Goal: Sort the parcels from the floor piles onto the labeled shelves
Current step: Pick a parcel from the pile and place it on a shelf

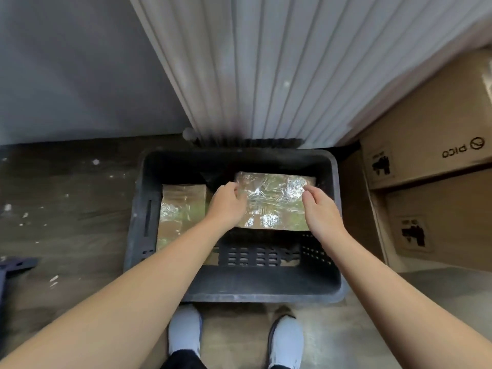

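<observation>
In the middle of the frame we see a black crate (pixel 253 288) on the floor. The parcel (pixel 274 201) we want lies in its far right part, shiny with wrapping, its long side running left to right. It sits between our hands. The left hand (pixel 226 206) curls its fingers round the left end. The right hand (pixel 319 209) has bent fingers at the right end, though we cannot tell whether they grip. Both hands are equally near, so we judge a straight two-handed lift comes next. A second parcel (pixel 181 211) lies just left.
</observation>
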### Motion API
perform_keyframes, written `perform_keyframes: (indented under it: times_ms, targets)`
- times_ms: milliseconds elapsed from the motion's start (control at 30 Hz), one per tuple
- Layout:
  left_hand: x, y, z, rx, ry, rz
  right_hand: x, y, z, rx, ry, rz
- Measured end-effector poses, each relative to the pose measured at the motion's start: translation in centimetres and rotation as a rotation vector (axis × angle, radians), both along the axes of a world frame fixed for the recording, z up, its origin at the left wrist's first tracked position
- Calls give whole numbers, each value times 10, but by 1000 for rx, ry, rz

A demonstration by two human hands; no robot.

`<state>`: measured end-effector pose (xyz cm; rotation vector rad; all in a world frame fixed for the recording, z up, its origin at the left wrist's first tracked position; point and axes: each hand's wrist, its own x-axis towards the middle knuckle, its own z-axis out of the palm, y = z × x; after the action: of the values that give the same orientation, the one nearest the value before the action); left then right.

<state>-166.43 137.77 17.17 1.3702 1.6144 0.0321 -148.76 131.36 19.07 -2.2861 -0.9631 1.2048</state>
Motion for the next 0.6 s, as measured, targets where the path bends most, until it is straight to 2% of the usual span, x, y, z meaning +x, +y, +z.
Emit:
perform_keyframes:
  times_ms: [233,433,600]
  targets:
    - [-3,11,-74,-118,87,11,26,6,-73,-194,-91,5]
    - [10,14,-100,-258,-88,180,28,13,-111,-310,-14,-108]
    - [-4,10,-90,-267,-84,347,14,4,-104,-340,15,-200]
